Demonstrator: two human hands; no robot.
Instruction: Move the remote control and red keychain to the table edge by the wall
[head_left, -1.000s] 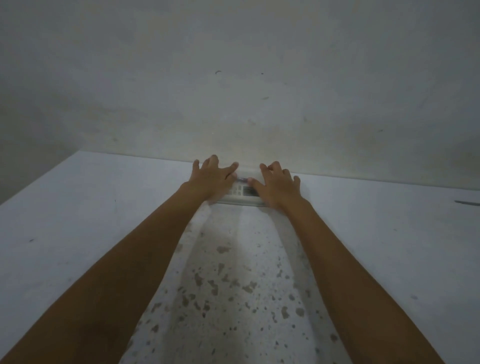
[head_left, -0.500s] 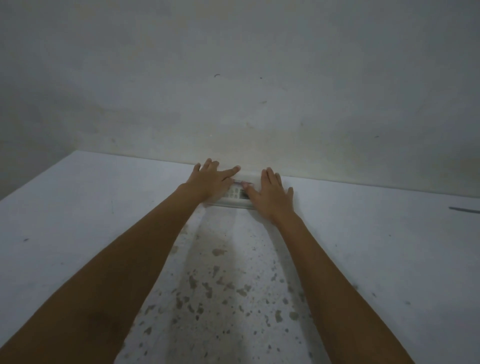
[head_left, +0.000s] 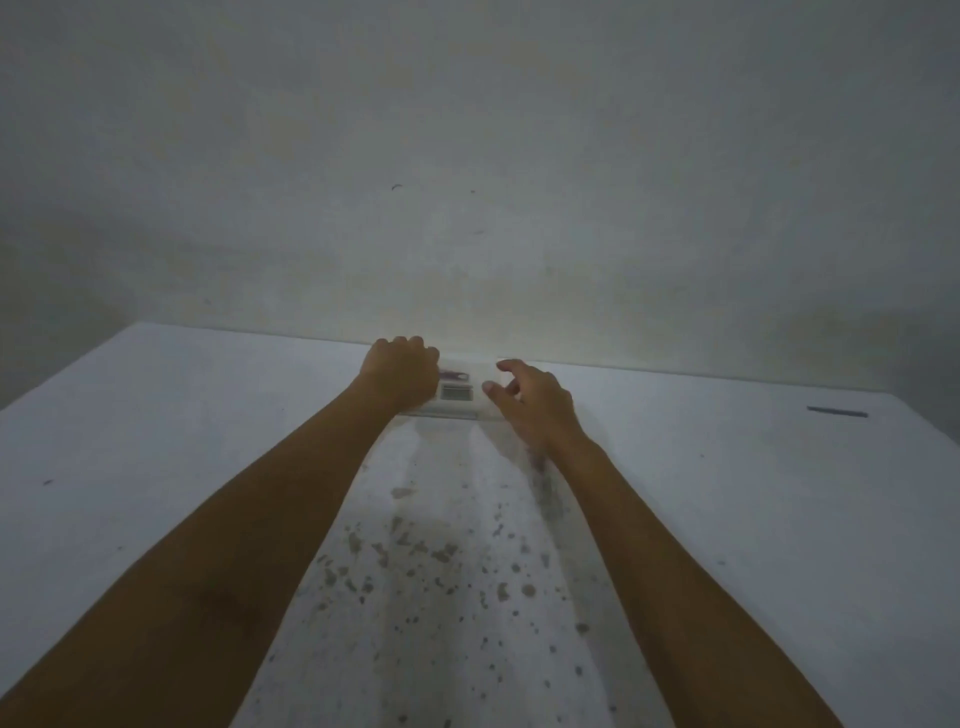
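Note:
The white remote control (head_left: 458, 397) lies flat on the white table (head_left: 182, 441), close to the far edge where the table meets the wall. Its small display faces up. The red keychain (head_left: 453, 373) rests along the remote's far side. My left hand (head_left: 402, 371) sits on the remote's left end with its fingers curled into a fist and hides that end. Just off the remote's right end, my right hand (head_left: 535, 405) hovers with thumb and fingers apart, holding nothing.
The grey wall (head_left: 478, 208) rises straight behind the table's far edge. A thin dark blue stick-like object (head_left: 836, 412) lies at the far right of the table. A worn, speckled patch (head_left: 441, 571) runs between my forearms.
Both hands lay flat on the remote with fingers spread. Now the left hand's fingers have curled in, and the right hand has lifted off and drawn back to the right.

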